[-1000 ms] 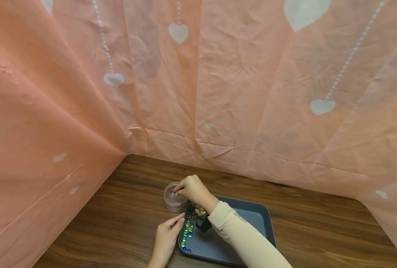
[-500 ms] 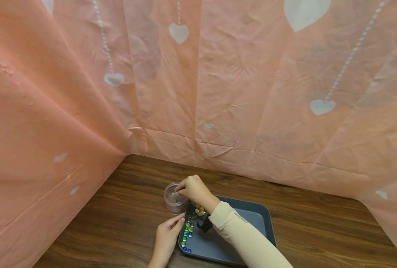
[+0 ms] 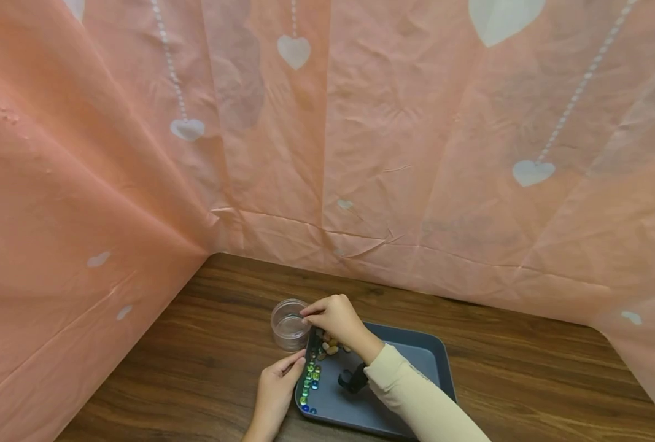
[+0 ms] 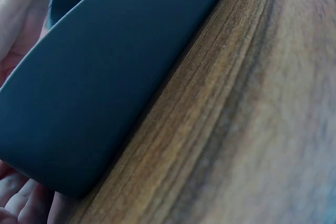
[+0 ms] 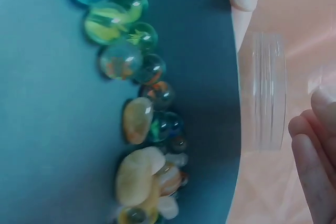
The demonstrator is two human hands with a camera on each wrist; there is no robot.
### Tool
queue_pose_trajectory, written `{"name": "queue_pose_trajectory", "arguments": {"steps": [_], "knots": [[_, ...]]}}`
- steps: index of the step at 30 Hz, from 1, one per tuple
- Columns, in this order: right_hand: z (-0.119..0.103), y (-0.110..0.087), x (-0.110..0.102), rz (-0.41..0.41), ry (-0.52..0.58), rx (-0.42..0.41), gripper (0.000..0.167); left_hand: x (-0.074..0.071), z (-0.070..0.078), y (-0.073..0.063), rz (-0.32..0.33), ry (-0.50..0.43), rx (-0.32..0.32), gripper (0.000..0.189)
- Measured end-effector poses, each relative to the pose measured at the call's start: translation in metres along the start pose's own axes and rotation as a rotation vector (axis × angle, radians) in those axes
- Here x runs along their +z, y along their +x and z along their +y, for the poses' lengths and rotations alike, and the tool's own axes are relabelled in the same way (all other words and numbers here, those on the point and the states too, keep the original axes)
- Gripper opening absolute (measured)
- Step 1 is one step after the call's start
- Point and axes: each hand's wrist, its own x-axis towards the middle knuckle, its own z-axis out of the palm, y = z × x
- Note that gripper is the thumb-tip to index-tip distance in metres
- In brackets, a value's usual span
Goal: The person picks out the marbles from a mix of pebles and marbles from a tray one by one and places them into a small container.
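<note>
In the head view my left hand (image 3: 274,390) holds the left wall of a grey tray (image 3: 374,417), thumb on the rim. The left wrist view shows fingers (image 4: 26,198) beside the tray's outer wall (image 4: 100,87). Glass marbles (image 3: 308,380) and smooth pebbles (image 3: 331,347) lie along the tray's left side; the right wrist view shows the marbles (image 5: 121,60) and pebbles (image 5: 135,176) close up. My right hand (image 3: 341,320) is at the right rim of a clear round jar (image 3: 290,334), its fingertips slightly apart. Nothing shows between its fingers (image 5: 310,166).
The jar stands on the wooden table (image 3: 211,344) just left of the tray's far left corner. A pink curtain (image 3: 382,153) with white hearts closes off the back and sides. A black strap mount (image 3: 353,379) sits under my right wrist, over the tray.
My right hand has drawn back to the right, from over the jar to its rim. A small dark thing at its fingertips earlier no longer shows there. My left hand stays put.
</note>
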Motion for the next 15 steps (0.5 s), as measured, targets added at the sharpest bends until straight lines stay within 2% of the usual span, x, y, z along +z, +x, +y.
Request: {"name": "queue_pose_trajectory", "arguments": {"steps": [6,9,15], "knots": [[0.009,-0.015,-0.006,0.012,0.052,0.078,0.011,0.001,-0.001,0.0,-0.001,-0.005,0.003,0.027],[0.015,-0.021,-0.007,-0.009,0.09,0.123,0.011,0.001,-0.001,0.001,0.001,-0.004,-0.014,0.026],[0.026,-0.032,-0.003,-0.068,0.168,0.16,0.01,0.001,-0.001,0.003,0.001,0.013,-0.013,0.026]]}}
